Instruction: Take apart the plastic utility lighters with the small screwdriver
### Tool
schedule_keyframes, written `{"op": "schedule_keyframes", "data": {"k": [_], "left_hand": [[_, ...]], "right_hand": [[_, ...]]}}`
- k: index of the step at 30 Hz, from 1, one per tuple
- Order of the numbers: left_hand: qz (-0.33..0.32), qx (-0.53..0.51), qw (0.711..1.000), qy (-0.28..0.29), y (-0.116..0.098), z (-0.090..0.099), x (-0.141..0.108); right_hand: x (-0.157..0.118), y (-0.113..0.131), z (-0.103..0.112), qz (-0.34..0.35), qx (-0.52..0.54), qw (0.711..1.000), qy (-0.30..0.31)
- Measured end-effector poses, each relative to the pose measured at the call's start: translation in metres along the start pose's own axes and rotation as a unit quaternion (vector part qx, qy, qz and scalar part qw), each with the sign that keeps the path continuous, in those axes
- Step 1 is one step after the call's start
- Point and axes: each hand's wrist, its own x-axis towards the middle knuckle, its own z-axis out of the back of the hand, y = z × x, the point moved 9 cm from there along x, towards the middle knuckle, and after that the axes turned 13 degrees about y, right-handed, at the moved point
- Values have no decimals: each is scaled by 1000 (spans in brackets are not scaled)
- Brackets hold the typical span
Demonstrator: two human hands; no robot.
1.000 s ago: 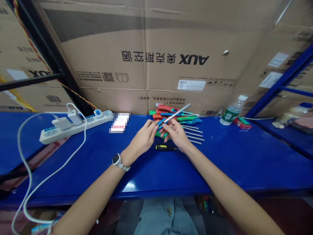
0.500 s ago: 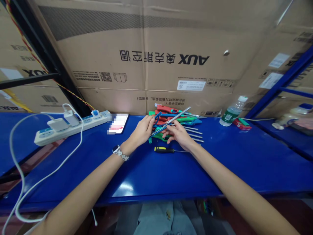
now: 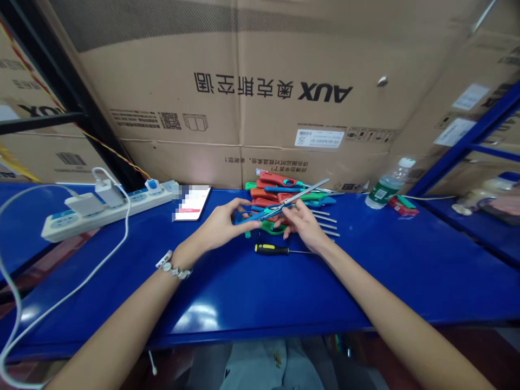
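Here, your left hand (image 3: 222, 224) pinches a blue plastic handle (image 3: 257, 215), your right hand (image 3: 305, 226) a slender silver metal rod (image 3: 310, 190).

We look out from the person's head, facing forward and steeply down over the blue table (image 3: 264, 292). Our view is wide: it takes in the power strip (image 3: 164, 190) at left and the bottle (image 3: 379, 196) at right, with the cardboard box (image 3: 264, 49) facing us beyond. We see the left hand (image 3: 221, 225) and right hand (image 3: 306, 230) near the centre, and the lap (image 3: 255, 365) close below us.
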Motion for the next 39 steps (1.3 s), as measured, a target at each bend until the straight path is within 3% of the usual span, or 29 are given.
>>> {"op": "schedule_keyframes", "data": {"k": [7, 12, 18, 30, 39], "left_hand": [[-14, 3, 1000, 7, 0, -3, -3], [-34, 106, 993, -48, -8, 4, -7], [-56, 190, 978, -67, -18, 0, -12], [-83, 152, 982, -69, -24, 0, -13], [-89, 108, 987, -80, -21, 5, -11]], "right_hand": [[-7, 8, 0, 9, -4, 1000, -9], [-9, 4, -5, -20, 36, 999, -25], [-10, -8, -2, -65, 71, 992, -86], [-17, 3, 18, -26, 36, 983, -180], [-18, 16, 19, 25, -32, 981, -189]]}}
